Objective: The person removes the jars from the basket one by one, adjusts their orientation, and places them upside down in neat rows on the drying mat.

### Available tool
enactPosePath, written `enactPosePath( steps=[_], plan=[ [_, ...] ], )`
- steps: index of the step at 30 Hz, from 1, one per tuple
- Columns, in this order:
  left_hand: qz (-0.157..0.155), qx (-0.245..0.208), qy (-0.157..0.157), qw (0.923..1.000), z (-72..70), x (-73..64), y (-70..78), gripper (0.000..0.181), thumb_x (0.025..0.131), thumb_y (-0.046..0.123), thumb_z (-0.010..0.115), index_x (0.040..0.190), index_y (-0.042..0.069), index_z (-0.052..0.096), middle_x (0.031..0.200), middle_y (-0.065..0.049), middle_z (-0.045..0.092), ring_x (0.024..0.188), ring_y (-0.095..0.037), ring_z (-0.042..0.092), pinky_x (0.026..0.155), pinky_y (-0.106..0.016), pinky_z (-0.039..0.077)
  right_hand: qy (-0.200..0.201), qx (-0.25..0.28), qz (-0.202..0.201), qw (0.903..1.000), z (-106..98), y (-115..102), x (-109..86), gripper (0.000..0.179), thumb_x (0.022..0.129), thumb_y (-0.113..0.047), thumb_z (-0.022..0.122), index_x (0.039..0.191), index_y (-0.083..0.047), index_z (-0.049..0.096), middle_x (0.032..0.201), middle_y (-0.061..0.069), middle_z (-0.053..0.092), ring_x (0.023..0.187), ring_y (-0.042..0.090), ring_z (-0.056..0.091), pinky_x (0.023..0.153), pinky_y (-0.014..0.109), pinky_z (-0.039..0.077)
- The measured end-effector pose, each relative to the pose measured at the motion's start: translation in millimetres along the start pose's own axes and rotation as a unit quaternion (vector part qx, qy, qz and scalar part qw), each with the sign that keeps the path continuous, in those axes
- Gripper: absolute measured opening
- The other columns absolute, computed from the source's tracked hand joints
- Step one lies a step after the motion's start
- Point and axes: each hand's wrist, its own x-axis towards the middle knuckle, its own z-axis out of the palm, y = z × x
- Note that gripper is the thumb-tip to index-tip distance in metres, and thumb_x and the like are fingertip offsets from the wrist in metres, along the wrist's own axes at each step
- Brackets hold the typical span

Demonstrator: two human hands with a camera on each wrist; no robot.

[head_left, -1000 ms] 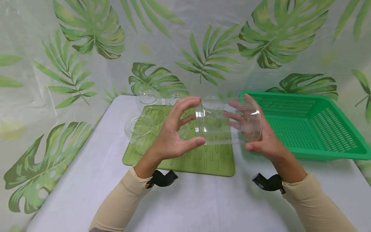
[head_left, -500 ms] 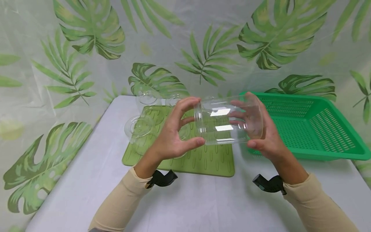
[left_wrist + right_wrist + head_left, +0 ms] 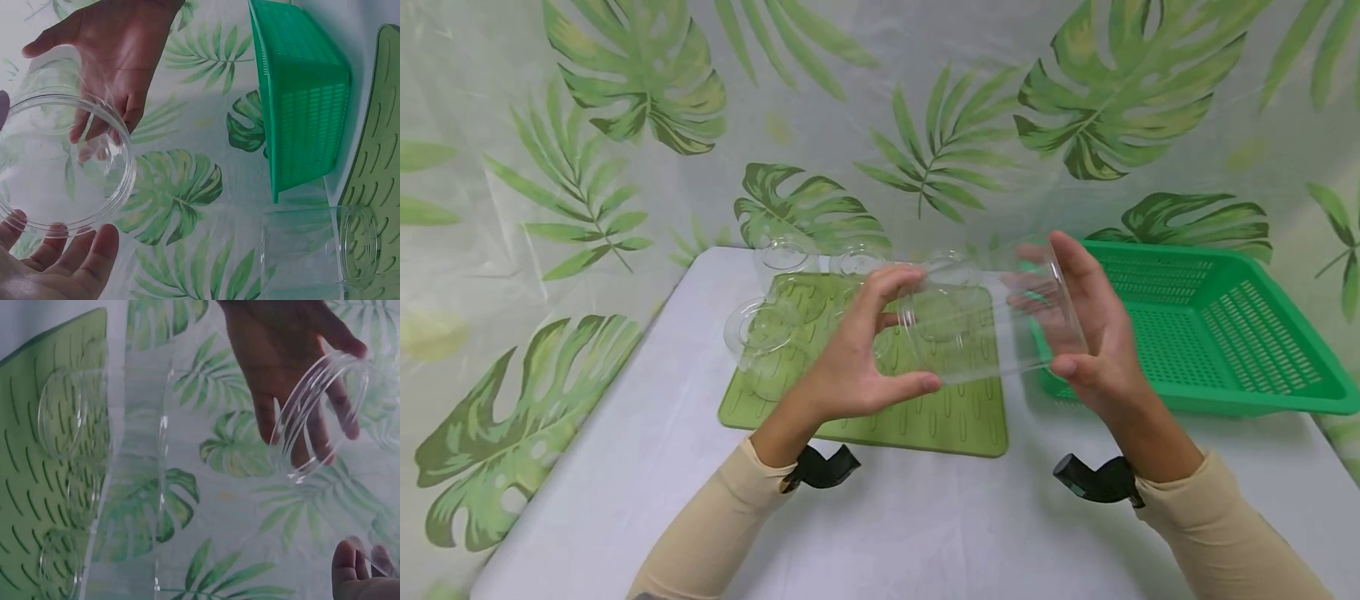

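A clear, transparent jar is held sideways in the air, slightly tilted, above the green mat. My left hand grips its ringed mouth end, thumb below and fingers above. Round the base end is my right hand, its thumb at the lower edge and several fingers showing through the clear wall. The left wrist view shows the jar's open rim with left fingertips along it. Several similar jars stand mouth down on the mat, partly hidden behind my left hand.
A green perforated plastic basket stands on the right side of the white-covered table. Behind the table hangs a leaf-patterned sheet. Black wrist cameras sit at both cuffs.
The jar has turned and tilted, its mouth end dropping a little. My right hand has shifted slightly around the base with its fingers more spread; my left hand has lowered slightly.
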Motion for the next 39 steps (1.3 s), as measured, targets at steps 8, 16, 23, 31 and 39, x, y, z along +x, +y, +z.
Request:
enactPosePath(
  steps=[8, 16, 23, 31, 39],
  plan=[
    [-0.001, 0.106, 0.002, 0.9943, 5.8, -4.7, 1.3, 0.095, 0.071, 0.021, 0.09, 0.146, 0.002, 0.034, 0.146, -0.014, 0.042, 0.129, -0.025, 0.048, 0.1, -0.034, 0.052, -0.002, -0.015, -0.023, 0.9996, -2.1, -1.5, 1.9, 0.091, 0.076, -0.004, 0.084, 0.149, 0.007, 0.03, 0.146, 0.016, 0.046, 0.134, 0.032, 0.049, 0.11, 0.035, 0.042],
    [0.002, 0.131, 0.004, 0.9913, 2.8, -6.3, 5.4, 0.091, 0.074, 0.022, 0.088, 0.146, 0.001, 0.036, 0.146, -0.014, 0.044, 0.13, -0.023, 0.047, 0.1, -0.036, 0.05, -0.017, -0.019, -0.02, 0.9995, -2.2, -2.9, 1.7, 0.093, 0.079, -0.004, 0.082, 0.151, 0.006, 0.025, 0.15, 0.016, 0.044, 0.139, 0.029, 0.045, 0.113, 0.034, 0.04],
    [0.001, 0.152, -0.003, 0.9883, -8.8, -9.0, 10.4, 0.087, 0.077, 0.02, 0.086, 0.146, 0.001, 0.038, 0.148, -0.015, 0.042, 0.139, -0.026, 0.042, 0.118, -0.041, 0.038, -0.015, -0.022, -0.017, 0.9995, -3.3, -6.3, 2.8, 0.094, 0.077, -0.002, 0.083, 0.151, 0.008, 0.025, 0.15, 0.017, 0.045, 0.145, 0.025, 0.04, 0.115, 0.03, 0.039],
    [0.034, 0.244, 0.023, 0.9689, -56.8, -33.5, 17.3, 0.076, 0.077, 0.017, 0.085, 0.14, -0.002, 0.047, 0.143, -0.019, 0.049, 0.135, -0.03, 0.047, 0.113, -0.042, 0.039, -0.012, -0.064, -0.001, 0.9979, -16.2, -14.8, -3.3, 0.095, 0.076, 0.001, 0.083, 0.151, 0.009, 0.025, 0.149, 0.017, 0.046, 0.144, 0.024, 0.041, 0.117, 0.028, 0.04],
    [0.1, 0.298, 0.057, 0.9477, -91.8, -80.2, 12.2, 0.053, 0.096, 0.039, 0.063, 0.122, -0.007, 0.061, 0.127, -0.025, 0.06, 0.119, -0.038, 0.054, 0.114, -0.026, 0.036, -0.029, -0.094, 0.004, 0.9951, -29.0, -17.6, -10.6, 0.096, 0.076, 0.003, 0.082, 0.152, 0.009, 0.024, 0.151, 0.017, 0.044, 0.14, 0.025, 0.044, 0.114, 0.027, 0.042]
  ],
)
